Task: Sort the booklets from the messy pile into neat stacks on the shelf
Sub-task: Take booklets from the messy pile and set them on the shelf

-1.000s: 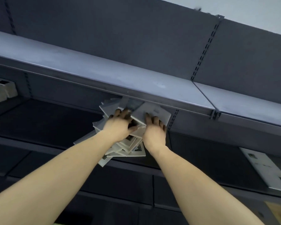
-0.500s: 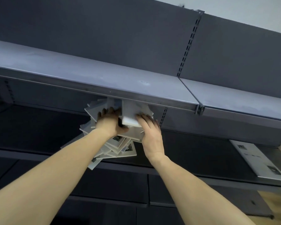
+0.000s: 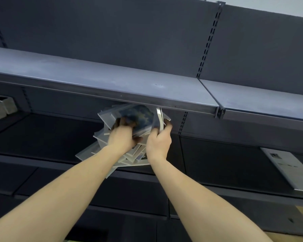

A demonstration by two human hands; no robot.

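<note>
A messy pile of pale booklets (image 3: pixel 101 145) lies fanned out on the dark middle shelf (image 3: pixel 47 137), partly hidden under the grey upper shelf (image 3: pixel 112 81). My left hand (image 3: pixel 121 137) rests on top of the pile, fingers curled over a booklet with a dark blue cover (image 3: pixel 138 117). Beside it, my right hand (image 3: pixel 158 140) grips a white booklet (image 3: pixel 159 117) that stands on edge, tipped almost upright just below the upper shelf's lip.
A flat stack of pale booklets (image 3: pixel 290 168) lies on the same shelf at far right. Small grey boxes (image 3: pixel 0 107) sit at far left. Slotted uprights (image 3: pixel 208 41) run up the dark back panel. Lower shelves are below my arms.
My right hand has tipped the white booklet from nearly flat to standing on edge. The dark blue cover under my left hand has come into view.
</note>
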